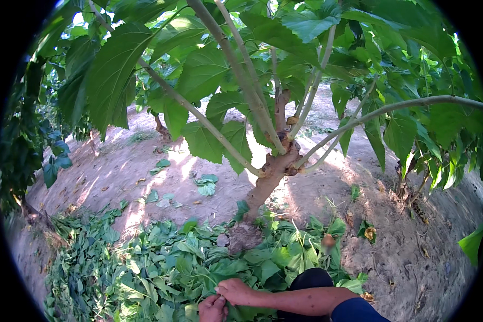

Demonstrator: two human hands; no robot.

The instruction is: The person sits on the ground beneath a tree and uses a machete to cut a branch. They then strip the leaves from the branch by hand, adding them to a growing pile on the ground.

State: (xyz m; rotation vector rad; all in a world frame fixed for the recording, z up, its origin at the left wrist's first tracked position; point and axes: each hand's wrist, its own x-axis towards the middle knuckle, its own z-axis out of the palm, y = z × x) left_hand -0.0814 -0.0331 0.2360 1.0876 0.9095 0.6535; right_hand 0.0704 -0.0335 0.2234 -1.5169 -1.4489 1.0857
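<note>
Low in the view, my left hand (213,309) and my right hand (235,291) are close together above a thick spread of picked green leaves (172,263). The fingers of both are closed. A thin pale green stem (209,278) runs up to the fingertips of my right hand and appears pinched there. What my left fingers grip is too small and hidden to make out. My right forearm reaches in from the lower right, with a dark blue sleeve (357,310) above the elbow.
Just ahead stands a tree trunk (265,190), its long pale branches (236,64) spreading left, up and right with broad toothed leaves. A dark rounded shape, perhaps my knee (311,279), is beside my forearm. Other low trunks (161,127) grow from the sloping bare soil (381,252).
</note>
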